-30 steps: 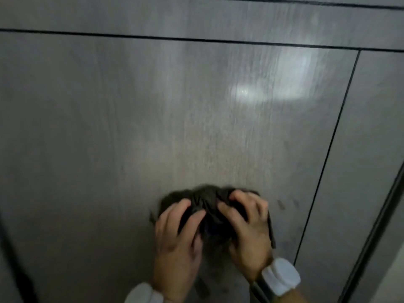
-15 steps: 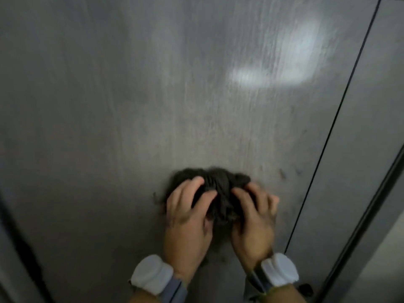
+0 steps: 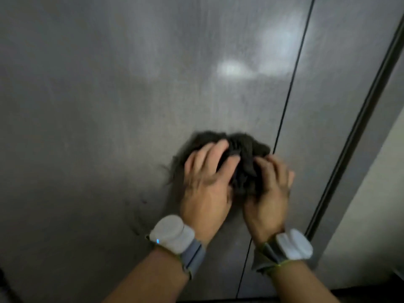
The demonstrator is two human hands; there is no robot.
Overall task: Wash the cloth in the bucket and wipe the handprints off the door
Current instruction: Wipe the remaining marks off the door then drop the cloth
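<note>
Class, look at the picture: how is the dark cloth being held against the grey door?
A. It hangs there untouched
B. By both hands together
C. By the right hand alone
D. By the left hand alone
B: the left hand and the right hand both press the bunched cloth against the door.

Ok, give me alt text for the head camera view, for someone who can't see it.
Two hands, left hand and right hand, press a bunched dark cloth against a grey wood-grain door, beside a thin vertical seam. Each wrist wears a white wristband device; the picture is motion-blurred.
</note>
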